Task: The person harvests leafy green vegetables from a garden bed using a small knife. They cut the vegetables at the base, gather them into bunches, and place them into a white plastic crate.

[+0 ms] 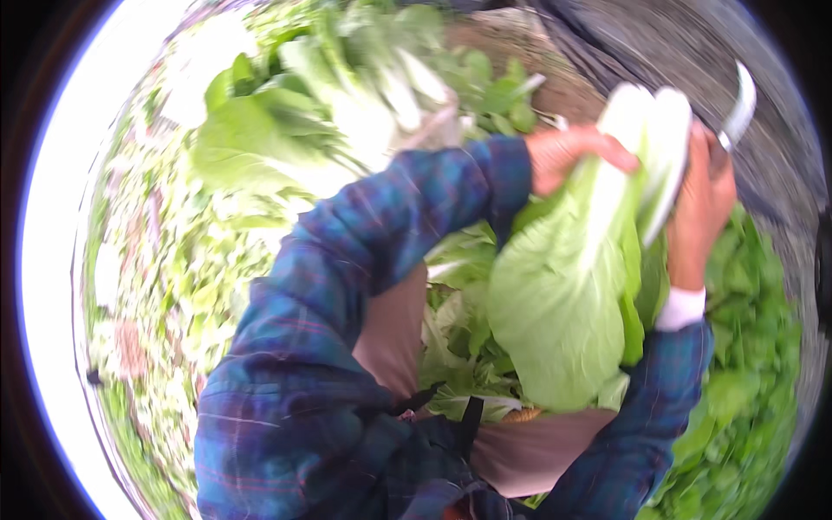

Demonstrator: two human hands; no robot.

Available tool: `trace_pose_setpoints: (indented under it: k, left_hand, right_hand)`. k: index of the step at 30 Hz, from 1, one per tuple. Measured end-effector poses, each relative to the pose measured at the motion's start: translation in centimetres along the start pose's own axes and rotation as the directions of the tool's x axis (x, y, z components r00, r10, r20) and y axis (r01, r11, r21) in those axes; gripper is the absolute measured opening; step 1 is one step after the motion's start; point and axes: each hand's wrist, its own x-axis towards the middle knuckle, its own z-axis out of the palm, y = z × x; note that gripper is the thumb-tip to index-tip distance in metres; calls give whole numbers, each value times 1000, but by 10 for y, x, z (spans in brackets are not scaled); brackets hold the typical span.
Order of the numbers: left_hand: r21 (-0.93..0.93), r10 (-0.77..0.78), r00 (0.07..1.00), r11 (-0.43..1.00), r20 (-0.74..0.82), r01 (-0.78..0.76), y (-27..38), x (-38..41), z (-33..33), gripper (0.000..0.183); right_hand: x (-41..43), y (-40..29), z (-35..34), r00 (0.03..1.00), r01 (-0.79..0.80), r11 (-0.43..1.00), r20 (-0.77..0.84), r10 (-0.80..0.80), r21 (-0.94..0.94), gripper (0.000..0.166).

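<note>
A large leafy bok choy (559,318) is held up in front of me, its thick white stalk base pointing away and its broad green leaves hanging toward my lap. My left hand (565,156) clasps the stalks from the left, with the thumb lying across them. On the other side, my right hand (702,201) presses against the stalks. From that same hand a knife with a curved blade (742,107) sticks out, angled away from the stalks. Its handle is mostly hidden by the fingers. Motion blurs the picture somewhat.
More cut bok choy (351,97) lies heaped at the upper left. Loose leaves (461,318) lie between my legs, and trimmings (201,279) litter the ground at left. Dense green leafy plants (741,390) border the right side. Dark sheeting (585,45) runs along the upper right.
</note>
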Motion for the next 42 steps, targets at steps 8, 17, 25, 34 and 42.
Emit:
trace_pose_setpoints:
  k: [8,17,25,34,42]
  left_hand:
    - [-20,91,949,995,-300,-102,96,-84,-29,63]
    - [36,257,645,942,-720,-335,213,-206,-21,56]
    - [-167,106,428,816,-898,-553,273,-297,-58,46]
    - [-230,118,548,819,-828,-525,356,-310,-147,53]
    - [281,349,159,898,-924,-339,374,-334,-214,57]
  right_hand:
    - [17,-46,108,874,-285,935,343,344,-211,31]
    - [-45,-171,201,197,-757,629,855,479,-178,80]
    - [-97,-216,327,173,-506,788,854,491,-350,74]
    - [-60,-215,442,263,-423,849,853,450,-317,43]
    - [-5,-138,574,294,-128,970,926,236,-207,37]
